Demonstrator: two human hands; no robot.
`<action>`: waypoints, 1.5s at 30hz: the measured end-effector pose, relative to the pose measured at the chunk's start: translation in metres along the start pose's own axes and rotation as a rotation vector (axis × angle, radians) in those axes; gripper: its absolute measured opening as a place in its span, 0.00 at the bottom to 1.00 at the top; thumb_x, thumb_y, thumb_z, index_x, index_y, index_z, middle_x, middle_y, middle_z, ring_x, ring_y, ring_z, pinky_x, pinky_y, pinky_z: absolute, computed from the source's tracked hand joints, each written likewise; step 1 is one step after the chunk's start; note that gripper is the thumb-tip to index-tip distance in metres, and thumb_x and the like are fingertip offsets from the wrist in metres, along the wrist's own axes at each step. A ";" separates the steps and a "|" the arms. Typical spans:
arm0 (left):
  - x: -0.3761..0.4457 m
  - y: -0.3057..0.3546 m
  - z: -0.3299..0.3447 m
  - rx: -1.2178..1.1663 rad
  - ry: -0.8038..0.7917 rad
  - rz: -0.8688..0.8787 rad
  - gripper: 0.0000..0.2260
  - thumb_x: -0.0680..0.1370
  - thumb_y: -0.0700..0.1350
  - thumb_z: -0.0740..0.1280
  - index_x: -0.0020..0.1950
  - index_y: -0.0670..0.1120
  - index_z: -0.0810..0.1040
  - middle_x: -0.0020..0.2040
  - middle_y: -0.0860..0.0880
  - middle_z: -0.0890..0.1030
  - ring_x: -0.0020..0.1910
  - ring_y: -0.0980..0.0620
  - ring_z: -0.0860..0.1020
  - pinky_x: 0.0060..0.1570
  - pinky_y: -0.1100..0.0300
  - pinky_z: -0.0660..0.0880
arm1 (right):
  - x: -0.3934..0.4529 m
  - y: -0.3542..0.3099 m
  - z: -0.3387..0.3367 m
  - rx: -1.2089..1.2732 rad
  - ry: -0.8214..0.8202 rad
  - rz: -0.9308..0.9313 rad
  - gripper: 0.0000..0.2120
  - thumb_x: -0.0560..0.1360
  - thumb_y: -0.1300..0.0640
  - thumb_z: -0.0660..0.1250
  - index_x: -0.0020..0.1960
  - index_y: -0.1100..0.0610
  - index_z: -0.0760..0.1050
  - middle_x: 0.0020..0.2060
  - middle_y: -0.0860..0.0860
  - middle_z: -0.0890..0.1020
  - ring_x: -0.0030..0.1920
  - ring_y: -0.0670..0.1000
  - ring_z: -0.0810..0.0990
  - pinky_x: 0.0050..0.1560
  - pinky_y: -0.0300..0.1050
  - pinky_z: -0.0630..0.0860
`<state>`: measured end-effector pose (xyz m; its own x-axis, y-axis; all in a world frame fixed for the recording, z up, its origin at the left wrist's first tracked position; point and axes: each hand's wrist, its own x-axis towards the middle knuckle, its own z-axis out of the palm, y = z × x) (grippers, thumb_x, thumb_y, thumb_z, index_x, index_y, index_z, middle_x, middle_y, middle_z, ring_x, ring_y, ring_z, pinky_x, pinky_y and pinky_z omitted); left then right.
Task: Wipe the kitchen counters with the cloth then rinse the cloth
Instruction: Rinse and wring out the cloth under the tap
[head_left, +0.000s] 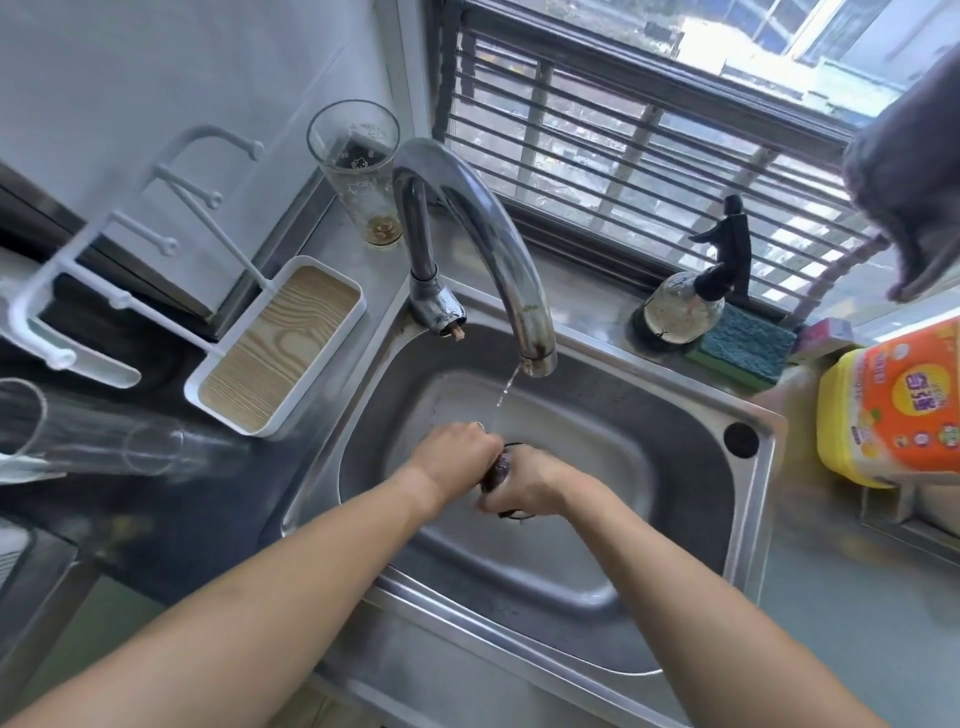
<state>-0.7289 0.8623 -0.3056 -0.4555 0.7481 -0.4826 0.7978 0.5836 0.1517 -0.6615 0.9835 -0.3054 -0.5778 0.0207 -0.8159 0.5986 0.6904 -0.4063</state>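
Observation:
Over the middle of the steel sink, my left hand and my right hand are clenched together around a dark, wrung-up cloth. Only a small twisted part of the cloth shows between the fists. A thin stream of water falls from the curved chrome tap just behind my hands.
A white tray with a wood-grain base and a white rack sit left of the sink. A glass stands by the tap. A spray bottle, a green sponge and a yellow-orange detergent jug line the right side. Barred window behind.

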 end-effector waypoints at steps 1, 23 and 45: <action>0.001 0.002 0.000 -0.031 -0.008 -0.029 0.09 0.77 0.38 0.63 0.54 0.44 0.79 0.54 0.41 0.82 0.54 0.38 0.81 0.45 0.50 0.73 | 0.003 0.001 0.004 -0.096 0.090 -0.001 0.11 0.65 0.47 0.72 0.41 0.53 0.78 0.38 0.50 0.85 0.41 0.55 0.84 0.38 0.46 0.77; 0.000 0.004 0.020 -0.449 -0.210 -0.061 0.07 0.70 0.51 0.68 0.44 0.50 0.79 0.45 0.45 0.84 0.48 0.42 0.81 0.42 0.56 0.73 | -0.011 0.043 0.038 -0.016 0.379 -0.200 0.22 0.69 0.49 0.76 0.59 0.51 0.72 0.51 0.52 0.84 0.51 0.57 0.82 0.43 0.48 0.72; -0.002 -0.002 -0.013 -0.194 0.737 0.553 0.03 0.76 0.34 0.69 0.44 0.42 0.79 0.41 0.42 0.74 0.38 0.46 0.70 0.36 0.52 0.69 | -0.024 0.059 0.024 1.454 -0.847 -0.394 0.38 0.70 0.34 0.74 0.71 0.55 0.74 0.62 0.57 0.79 0.57 0.51 0.81 0.68 0.65 0.75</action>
<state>-0.7350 0.8636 -0.2936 -0.2201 0.9074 0.3580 0.9259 0.0788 0.3696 -0.5992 1.0065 -0.3201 -0.6569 -0.6610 -0.3628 0.7511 -0.6156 -0.2385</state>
